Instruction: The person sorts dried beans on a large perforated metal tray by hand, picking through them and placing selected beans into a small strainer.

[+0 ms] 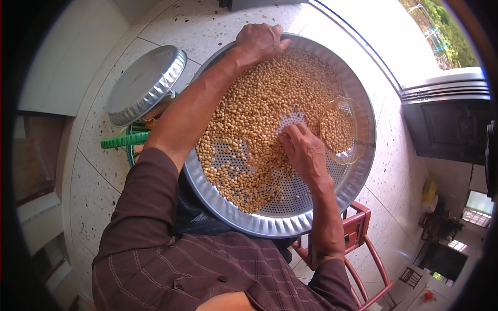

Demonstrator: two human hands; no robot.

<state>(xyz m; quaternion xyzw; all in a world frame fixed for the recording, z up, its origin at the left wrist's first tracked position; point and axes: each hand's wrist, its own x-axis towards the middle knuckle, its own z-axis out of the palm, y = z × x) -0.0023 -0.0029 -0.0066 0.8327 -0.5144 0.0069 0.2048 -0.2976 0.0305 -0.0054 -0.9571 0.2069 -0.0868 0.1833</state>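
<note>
A large round metal sieve (pixel 352 177) with a fluted rim and a perforated bottom lies before me. Pale dried beans (pixel 258 103) cover much of it, with bare perforated patches near its middle and lower part. My left hand (pixel 261 41) rests at the sieve's far rim, fingers curled over the edge; its underside is hidden. My right hand (pixel 305 151) is in the beans near the middle, fingertips bent down beside a bare patch; whether it pinches a bean cannot be seen. Right of it, inside the sieve, a clear scalloped dish (pixel 357 153) holds more beans.
A second fluted metal pan (pixel 136 83) leans at the left above a basket with a green handle (pixel 124 140). A red chair (pixel 356 229) stands at the lower right. Speckled floor tiles (pixel 95 186) surround the sieve, and a dark cabinet (pixel 447 128) is on the right.
</note>
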